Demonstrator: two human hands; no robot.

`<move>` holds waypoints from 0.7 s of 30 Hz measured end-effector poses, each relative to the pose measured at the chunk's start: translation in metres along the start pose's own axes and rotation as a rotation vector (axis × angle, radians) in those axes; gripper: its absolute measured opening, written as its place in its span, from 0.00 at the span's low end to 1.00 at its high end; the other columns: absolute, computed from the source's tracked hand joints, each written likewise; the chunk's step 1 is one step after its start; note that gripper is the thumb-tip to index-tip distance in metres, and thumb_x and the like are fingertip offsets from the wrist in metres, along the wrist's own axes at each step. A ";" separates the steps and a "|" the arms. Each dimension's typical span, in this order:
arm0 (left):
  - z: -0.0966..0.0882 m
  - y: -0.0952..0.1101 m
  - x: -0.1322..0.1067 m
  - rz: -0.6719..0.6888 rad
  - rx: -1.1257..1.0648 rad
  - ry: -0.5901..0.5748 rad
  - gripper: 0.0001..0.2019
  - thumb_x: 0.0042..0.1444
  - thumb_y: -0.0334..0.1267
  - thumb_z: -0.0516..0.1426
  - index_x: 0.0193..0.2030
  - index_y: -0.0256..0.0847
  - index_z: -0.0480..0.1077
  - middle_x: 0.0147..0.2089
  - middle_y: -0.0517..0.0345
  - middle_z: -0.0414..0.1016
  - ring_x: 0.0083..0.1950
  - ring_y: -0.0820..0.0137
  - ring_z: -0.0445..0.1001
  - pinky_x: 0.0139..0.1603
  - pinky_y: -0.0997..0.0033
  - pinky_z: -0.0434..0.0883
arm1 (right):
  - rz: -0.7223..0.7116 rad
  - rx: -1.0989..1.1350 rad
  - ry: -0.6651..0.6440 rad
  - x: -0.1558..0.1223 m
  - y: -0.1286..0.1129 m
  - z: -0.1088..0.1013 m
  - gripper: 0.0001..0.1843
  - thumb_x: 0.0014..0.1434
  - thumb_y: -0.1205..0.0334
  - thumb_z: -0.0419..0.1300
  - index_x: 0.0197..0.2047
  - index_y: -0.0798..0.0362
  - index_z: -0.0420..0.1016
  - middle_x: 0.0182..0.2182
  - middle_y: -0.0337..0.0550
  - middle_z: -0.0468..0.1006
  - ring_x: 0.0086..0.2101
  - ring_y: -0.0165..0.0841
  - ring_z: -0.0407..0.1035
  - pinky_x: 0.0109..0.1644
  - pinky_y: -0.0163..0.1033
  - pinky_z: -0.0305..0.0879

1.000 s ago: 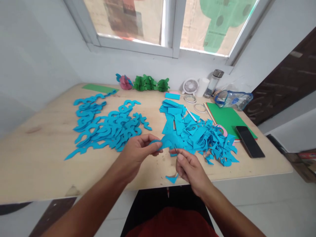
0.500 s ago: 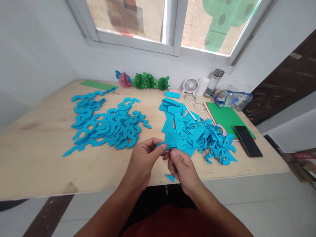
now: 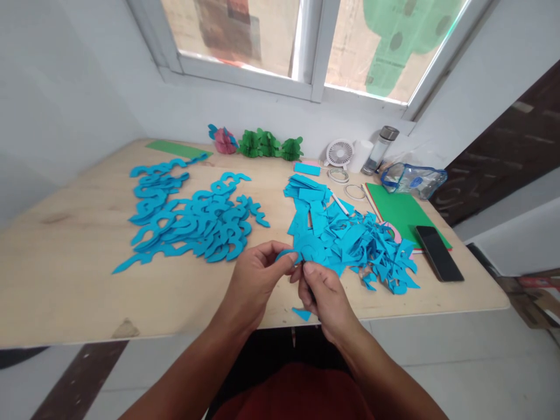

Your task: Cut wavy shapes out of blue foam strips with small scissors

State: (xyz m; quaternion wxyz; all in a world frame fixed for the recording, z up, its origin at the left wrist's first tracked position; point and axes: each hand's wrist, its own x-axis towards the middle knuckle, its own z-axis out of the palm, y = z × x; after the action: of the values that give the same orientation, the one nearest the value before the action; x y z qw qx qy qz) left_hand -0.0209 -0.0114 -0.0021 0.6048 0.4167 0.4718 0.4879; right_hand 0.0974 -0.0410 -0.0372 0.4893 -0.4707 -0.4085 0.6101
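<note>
Left hand hides most of the cutout.

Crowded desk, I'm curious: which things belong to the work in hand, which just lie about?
In hand: blue paper piece, pinched by left hand and right hand; blue scraps; cut blue shapes.
Lying about: phone, fan, bottle, green sheet.

Left hand and right hand pinch blue paper cutout, maybe mid-cut, beside scrap pile.
</note>
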 end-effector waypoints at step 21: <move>0.002 -0.004 -0.001 -0.040 -0.053 0.020 0.06 0.44 0.36 0.62 0.23 0.38 0.71 0.20 0.62 0.69 0.26 0.72 0.67 0.35 0.69 0.66 | -0.028 -0.017 0.011 0.000 0.002 0.000 0.21 0.60 0.46 0.53 0.26 0.54 0.67 0.10 0.28 0.56 0.14 0.23 0.45 0.17 0.31 0.39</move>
State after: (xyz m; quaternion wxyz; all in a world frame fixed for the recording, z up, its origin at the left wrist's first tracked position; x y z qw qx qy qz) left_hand -0.0188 -0.0130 -0.0050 0.6203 0.3862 0.4731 0.4921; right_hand 0.0969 -0.0412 -0.0387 0.4961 -0.4725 -0.4174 0.5969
